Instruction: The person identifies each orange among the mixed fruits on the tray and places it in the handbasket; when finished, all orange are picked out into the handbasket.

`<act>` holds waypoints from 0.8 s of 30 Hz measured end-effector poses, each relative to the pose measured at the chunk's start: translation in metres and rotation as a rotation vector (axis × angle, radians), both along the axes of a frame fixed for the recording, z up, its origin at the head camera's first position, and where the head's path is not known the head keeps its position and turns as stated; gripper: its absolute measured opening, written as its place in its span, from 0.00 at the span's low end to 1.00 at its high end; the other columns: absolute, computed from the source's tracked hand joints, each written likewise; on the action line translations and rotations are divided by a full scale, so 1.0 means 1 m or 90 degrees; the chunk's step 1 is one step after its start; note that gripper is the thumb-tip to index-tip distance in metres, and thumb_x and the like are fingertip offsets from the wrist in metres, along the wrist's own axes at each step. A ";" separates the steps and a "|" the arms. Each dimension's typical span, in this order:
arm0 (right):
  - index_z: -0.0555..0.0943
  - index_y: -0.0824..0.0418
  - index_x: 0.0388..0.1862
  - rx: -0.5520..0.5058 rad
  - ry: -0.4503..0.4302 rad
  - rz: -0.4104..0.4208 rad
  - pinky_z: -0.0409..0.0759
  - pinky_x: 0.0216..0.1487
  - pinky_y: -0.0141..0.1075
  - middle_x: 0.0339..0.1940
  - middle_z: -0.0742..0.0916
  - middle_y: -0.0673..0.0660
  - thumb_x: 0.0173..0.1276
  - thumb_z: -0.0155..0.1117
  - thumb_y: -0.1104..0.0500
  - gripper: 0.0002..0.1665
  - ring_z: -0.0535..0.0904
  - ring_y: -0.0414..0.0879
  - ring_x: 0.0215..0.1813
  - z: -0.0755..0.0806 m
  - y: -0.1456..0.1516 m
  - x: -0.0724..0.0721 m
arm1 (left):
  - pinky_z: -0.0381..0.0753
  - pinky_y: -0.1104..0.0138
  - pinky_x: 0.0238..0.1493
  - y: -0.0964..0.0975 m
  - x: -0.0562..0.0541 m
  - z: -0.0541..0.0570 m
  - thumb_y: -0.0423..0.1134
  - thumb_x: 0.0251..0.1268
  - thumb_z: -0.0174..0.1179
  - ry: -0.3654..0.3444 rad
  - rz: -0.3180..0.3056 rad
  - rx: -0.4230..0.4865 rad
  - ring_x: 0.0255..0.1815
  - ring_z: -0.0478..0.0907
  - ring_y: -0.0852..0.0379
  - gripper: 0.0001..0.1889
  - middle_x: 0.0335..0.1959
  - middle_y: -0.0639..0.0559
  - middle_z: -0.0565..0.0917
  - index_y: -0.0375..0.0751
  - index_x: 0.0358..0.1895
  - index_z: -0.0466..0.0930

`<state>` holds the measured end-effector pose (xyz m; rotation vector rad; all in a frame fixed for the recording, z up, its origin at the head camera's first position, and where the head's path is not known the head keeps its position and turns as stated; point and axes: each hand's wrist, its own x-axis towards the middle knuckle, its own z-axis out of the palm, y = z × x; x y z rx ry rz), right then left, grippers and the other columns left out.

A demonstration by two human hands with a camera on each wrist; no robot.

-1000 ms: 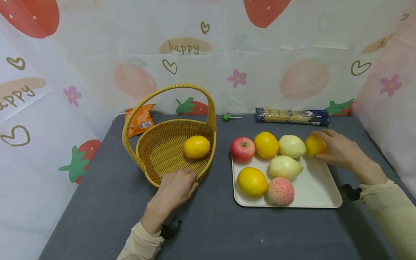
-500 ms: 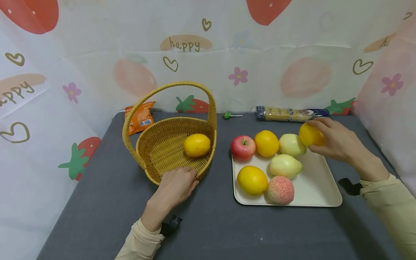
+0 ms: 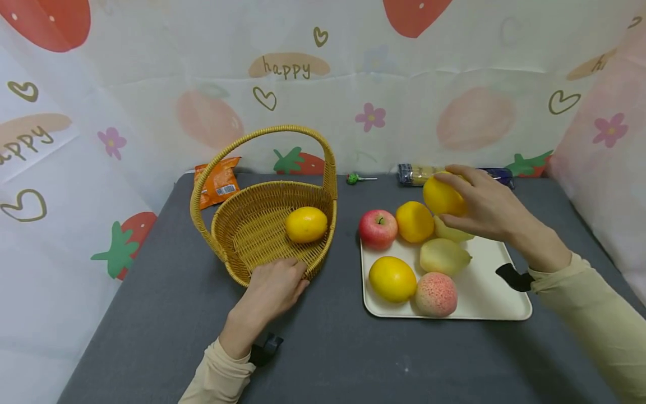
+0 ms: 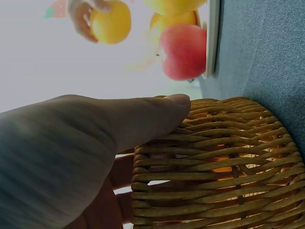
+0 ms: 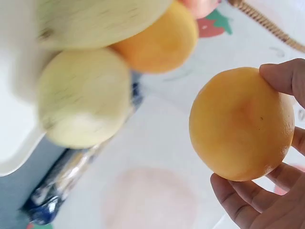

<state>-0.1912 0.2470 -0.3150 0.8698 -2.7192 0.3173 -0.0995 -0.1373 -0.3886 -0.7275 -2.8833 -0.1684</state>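
Observation:
My right hand point(image 3: 492, 205) holds an orange point(image 3: 443, 194) up above the back of the white tray point(image 3: 497, 306). In the right wrist view, thumb and fingers curl around that orange point(image 5: 242, 125). With my left hand point(image 3: 275, 289) I grip the near rim of the wicker basket point(image 3: 252, 230); the left wrist view has the thumb outside the woven wall point(image 4: 214, 162) and fingers partly hidden behind it. Inside the basket, at its right side, lies a lemon point(image 3: 306, 224).
The tray bears a red apple point(image 3: 378, 229), another orange point(image 3: 414, 221), a yellow lemon point(image 3: 392, 279), a peach point(image 3: 436, 294) and two pale green fruits point(image 3: 444, 257). Behind lie a long noodle-like packet point(image 3: 416, 175), a lollipop point(image 3: 353, 178) and an orange snack bag point(image 3: 220, 182). The basket's tall handle point(image 3: 282, 129) arches up.
My right hand has lifted the orange from the tray's back right and carried it up and leftward, over the pale green fruits. The left hand stays on the basket rim.

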 end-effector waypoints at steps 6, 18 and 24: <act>0.72 0.59 0.65 -0.003 0.031 0.080 0.74 0.56 0.61 0.64 0.75 0.70 0.53 0.73 0.55 0.40 0.76 0.68 0.57 0.005 -0.028 -0.007 | 0.74 0.61 0.20 -0.001 -0.001 -0.001 0.40 0.58 0.69 0.007 -0.010 0.000 0.23 0.77 0.54 0.10 0.23 0.53 0.76 0.46 0.27 0.76; 0.70 0.56 0.69 0.049 0.000 0.153 0.76 0.58 0.57 0.67 0.74 0.66 0.56 0.70 0.50 0.41 0.75 0.65 0.61 0.007 -0.089 -0.010 | 0.75 0.58 0.20 -0.002 -0.001 -0.003 0.38 0.56 0.70 0.017 -0.012 -0.006 0.23 0.78 0.52 0.10 0.23 0.52 0.77 0.45 0.26 0.75; 0.70 0.56 0.69 0.066 -0.001 0.199 0.72 0.65 0.55 0.69 0.73 0.65 0.58 0.70 0.48 0.41 0.73 0.62 0.67 0.004 -0.115 -0.007 | 0.74 0.59 0.19 -0.002 -0.001 -0.002 0.38 0.56 0.70 0.015 -0.010 -0.009 0.22 0.77 0.53 0.11 0.23 0.52 0.76 0.46 0.26 0.75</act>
